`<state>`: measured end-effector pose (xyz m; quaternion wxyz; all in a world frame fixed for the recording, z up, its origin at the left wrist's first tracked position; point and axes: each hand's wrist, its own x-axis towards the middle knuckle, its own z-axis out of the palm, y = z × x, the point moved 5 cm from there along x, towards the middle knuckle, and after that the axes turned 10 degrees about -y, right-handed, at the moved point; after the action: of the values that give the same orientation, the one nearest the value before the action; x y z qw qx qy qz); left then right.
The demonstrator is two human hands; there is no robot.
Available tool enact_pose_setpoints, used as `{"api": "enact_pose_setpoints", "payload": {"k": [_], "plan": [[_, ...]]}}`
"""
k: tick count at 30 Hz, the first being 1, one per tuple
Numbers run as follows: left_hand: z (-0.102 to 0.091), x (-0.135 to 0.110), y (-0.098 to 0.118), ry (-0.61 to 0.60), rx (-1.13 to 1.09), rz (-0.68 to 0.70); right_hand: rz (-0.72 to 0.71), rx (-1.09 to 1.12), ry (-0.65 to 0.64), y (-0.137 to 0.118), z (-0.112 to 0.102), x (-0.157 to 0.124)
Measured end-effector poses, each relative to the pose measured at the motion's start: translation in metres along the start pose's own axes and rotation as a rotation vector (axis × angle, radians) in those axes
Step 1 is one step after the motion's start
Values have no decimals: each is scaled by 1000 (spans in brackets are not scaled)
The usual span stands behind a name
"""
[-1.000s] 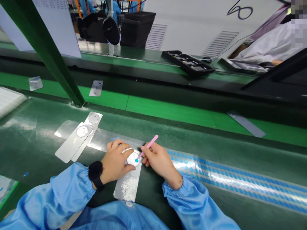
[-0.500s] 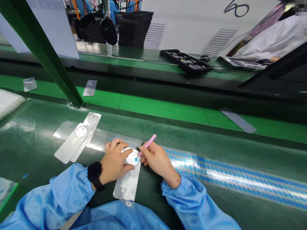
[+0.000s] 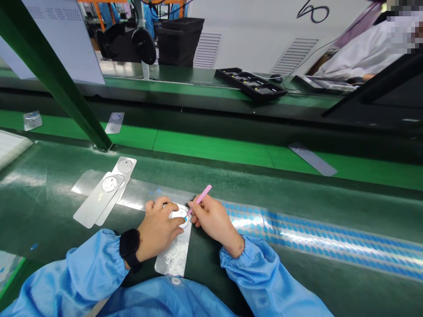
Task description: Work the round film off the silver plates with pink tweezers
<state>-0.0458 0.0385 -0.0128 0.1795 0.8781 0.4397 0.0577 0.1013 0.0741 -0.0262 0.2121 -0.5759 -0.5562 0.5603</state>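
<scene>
A silvery strip card (image 3: pixel 172 256) with a round white part (image 3: pixel 180 215) at its top lies on the green bench in front of me. My left hand (image 3: pixel 158 231) rests on that round part, fingers curled over it and holding it down. My right hand (image 3: pixel 211 218) pinches pink tweezers (image 3: pixel 200 200), whose tip touches the round part at a small blue dot. A long clear sheet of blue dot stickers (image 3: pixel 317 242) stretches to the right of my right hand.
Two overlapping silvery cards (image 3: pixel 104 191) lie to the left. More cards (image 3: pixel 114 122) and a grey strip (image 3: pixel 312 159) ride the bright green belt beyond. A slanted green post (image 3: pixel 59 79) stands left. A black tray (image 3: pixel 249 85) and another person's sleeve (image 3: pixel 360 57) are at the back.
The cards on the belt have drifted left. My hands stay on the round part, the tweezers' tip shifting slightly on it. The view has tilted a little.
</scene>
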Motion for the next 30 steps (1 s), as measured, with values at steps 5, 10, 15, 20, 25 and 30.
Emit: {"api": "enact_pose_setpoints", "payload": {"k": [5, 10, 15, 20, 25, 30], "plan": [[0, -1, 4, 3, 53, -20, 31, 356, 7, 9, -3, 6], [0, 0, 6, -26, 88, -31, 19, 500, 8, 12, -3, 9], [0, -2, 7, -28, 108, -47, -11, 463, -9, 15, -2, 11], [-1, -3, 9, -25, 104, -74, -37, 430, -23, 16, -1, 14], [1, -4, 7, -9, 80, -104, -50, 300, -14, 9, -3, 5], [5, -3, 4, -12, 39, -106, -212, -18, -15, -2, -3, -15]]}}
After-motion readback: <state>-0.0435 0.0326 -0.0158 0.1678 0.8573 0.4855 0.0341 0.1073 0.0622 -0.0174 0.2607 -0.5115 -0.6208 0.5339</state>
